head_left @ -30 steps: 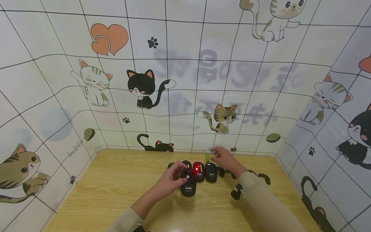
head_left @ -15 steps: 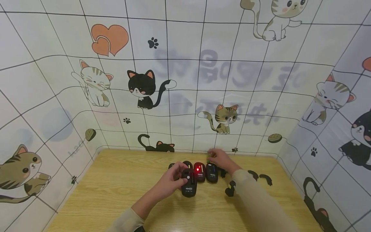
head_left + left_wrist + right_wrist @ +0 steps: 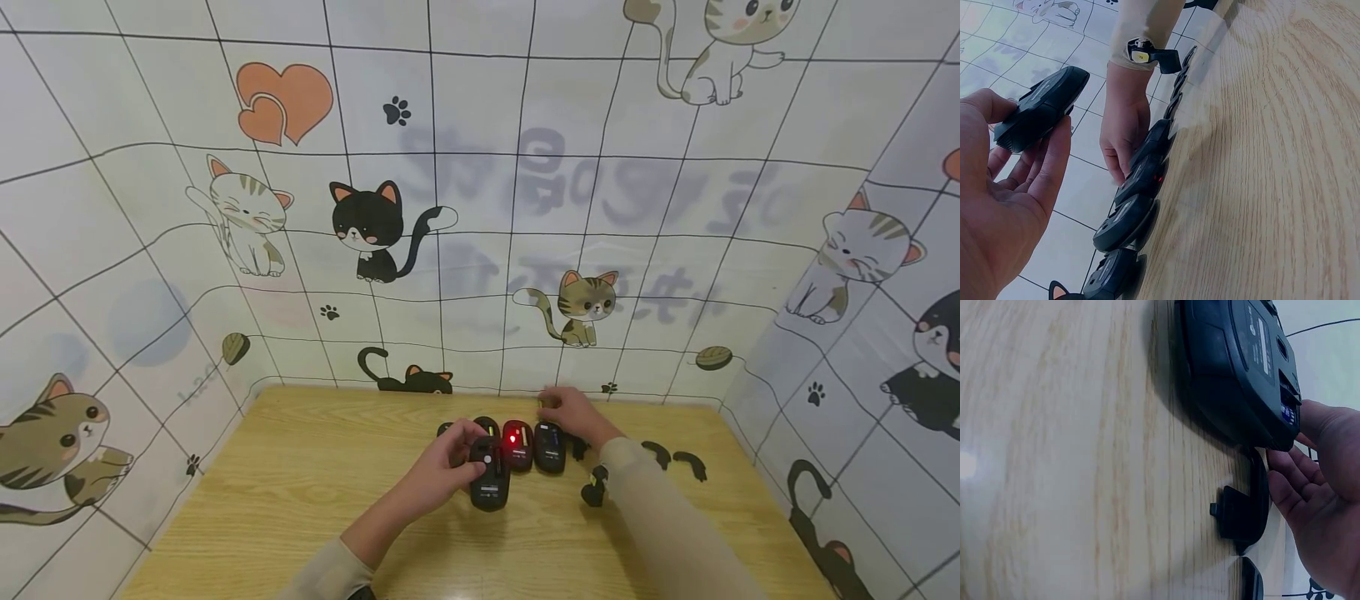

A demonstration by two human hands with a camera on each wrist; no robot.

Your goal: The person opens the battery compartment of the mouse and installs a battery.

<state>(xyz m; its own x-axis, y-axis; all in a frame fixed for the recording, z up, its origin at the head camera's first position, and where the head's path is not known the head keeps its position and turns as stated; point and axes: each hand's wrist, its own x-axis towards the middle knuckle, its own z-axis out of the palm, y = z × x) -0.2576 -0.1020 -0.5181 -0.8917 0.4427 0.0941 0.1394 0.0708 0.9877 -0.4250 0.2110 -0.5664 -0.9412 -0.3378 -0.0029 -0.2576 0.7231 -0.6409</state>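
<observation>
My left hand point(image 3: 442, 462) grips a black computer mouse point(image 3: 490, 487), underside toward the head camera; the left wrist view shows this mouse point(image 3: 1044, 106) raised off the table, between thumb and fingers. Behind the rightmost black mouse point(image 3: 551, 454), my right hand point(image 3: 576, 414) pinches a small yellow-green battery point(image 3: 541, 405), mostly covered by the fingers. That mouse lies underside up; in the right wrist view, a blue battery point(image 3: 1287, 414) shows in its slot and hides my right fingertips. Beside it lies a red mouse point(image 3: 517, 457) with a glowing red light.
Partly hidden by my left hand are more black mice point(image 3: 486, 423) in the row. Loose black battery covers point(image 3: 690, 464) lie along the right, one cover point(image 3: 1241, 515) next to the rightmost mouse. The wooden table point(image 3: 315, 492) meets a cat-printed cloth point(image 3: 480, 317) at its back edge.
My right hand has moved slightly left and closed in on the yellow-green battery behind the rightmost mouse. My left hand and its mouse have stayed nearly still.
</observation>
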